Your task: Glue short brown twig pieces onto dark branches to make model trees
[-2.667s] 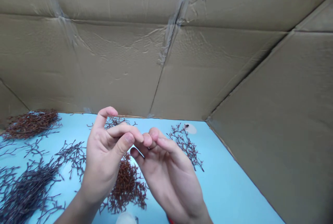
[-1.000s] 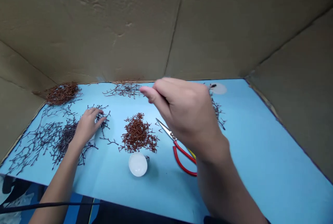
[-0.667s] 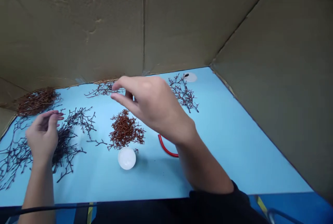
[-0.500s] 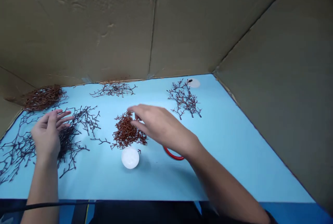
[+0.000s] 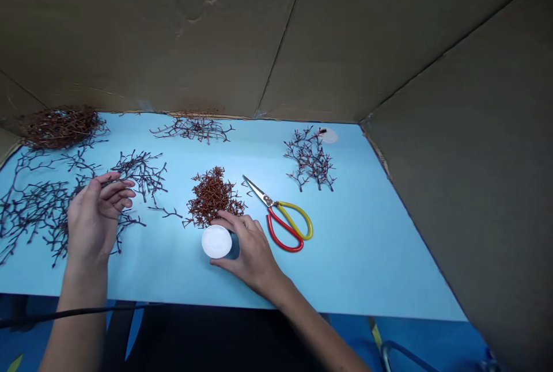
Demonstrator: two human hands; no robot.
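Head view, right hand [image 5: 253,251] fingers cupping smooth white disc [image 5: 216,241], left hand [image 5: 94,216] fingers spread above wiry dark twigs [image 5: 37,208]

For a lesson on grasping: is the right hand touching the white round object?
Touching: the head view shows the right hand cupping the white round object.

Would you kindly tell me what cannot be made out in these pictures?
In the head view:
Dark twigs under the left hand: hidden by that hand.
Same twigs: cut off at the left edge.
White round object: underside unseen; whether the right hand touches it is unclear.
Dark speck by the pale disc: too small to identify.
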